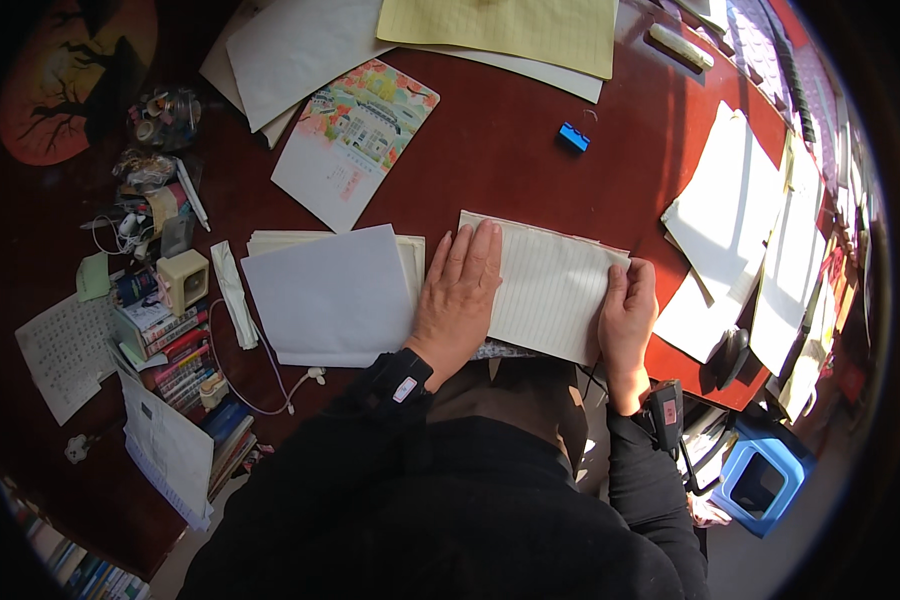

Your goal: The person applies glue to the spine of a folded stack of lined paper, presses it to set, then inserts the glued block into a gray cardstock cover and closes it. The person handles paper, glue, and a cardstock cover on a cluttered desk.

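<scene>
A stack of lined paper [550,285] lies in front of me at the near edge of the red-brown table. My left hand [458,290] rests flat on its left side, fingers stretched out and close together. At the right edge my right hand [628,312] grips the lined paper, thumb on top and the other fingers partly hidden beneath. Left of my left hand is a pile of white and cream sheets [325,295]. Beyond it lies a notebook with a colourful printed cover [365,135], and a small blue object [574,137], perhaps a clip, sits farther right.
Yellow lined paper [500,35] and white sheets [300,55] cover the far side. Loose papers [725,200] lie at the right. Books [180,345], a small cream box-shaped object [183,281] and a cable [235,385] crowd the left. A blue bin [765,480] stands at lower right.
</scene>
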Demonstrator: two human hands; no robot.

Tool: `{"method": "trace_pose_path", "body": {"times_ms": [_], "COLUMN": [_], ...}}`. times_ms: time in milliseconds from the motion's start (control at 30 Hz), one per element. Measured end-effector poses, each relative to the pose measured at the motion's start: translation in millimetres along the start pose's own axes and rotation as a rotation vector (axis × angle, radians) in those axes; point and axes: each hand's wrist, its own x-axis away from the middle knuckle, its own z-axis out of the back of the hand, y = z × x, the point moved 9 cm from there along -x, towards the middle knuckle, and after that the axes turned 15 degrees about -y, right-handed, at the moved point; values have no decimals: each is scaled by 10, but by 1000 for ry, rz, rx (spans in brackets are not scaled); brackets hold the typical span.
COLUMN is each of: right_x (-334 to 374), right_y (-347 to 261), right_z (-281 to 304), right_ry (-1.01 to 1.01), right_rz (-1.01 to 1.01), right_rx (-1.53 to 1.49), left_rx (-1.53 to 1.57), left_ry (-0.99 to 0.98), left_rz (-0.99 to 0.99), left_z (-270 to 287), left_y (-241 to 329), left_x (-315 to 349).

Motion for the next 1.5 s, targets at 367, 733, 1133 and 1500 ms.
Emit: {"method": "trace_pose_path", "body": {"times_ms": [367,733,1133,1500], "right_x": [-4,-16,-1,-1], "right_y": [-11,12,-28,-36], "right_z": [-3,-9,-13,-7], "right_ry": [10,-15,-11,4], "right_rz": [0,-32,-58,-48], "right_rx": [4,-2,-42,-40], "left_rx": [2,-69,-115,-128], "left_ry": [33,-17,11,2], "left_rz": [6,43,-51,-1], "left_z": [-11,-4,49,-11], "left_y": [-16,3,110,126], "left_x": [2,-63,-75,-89]}}
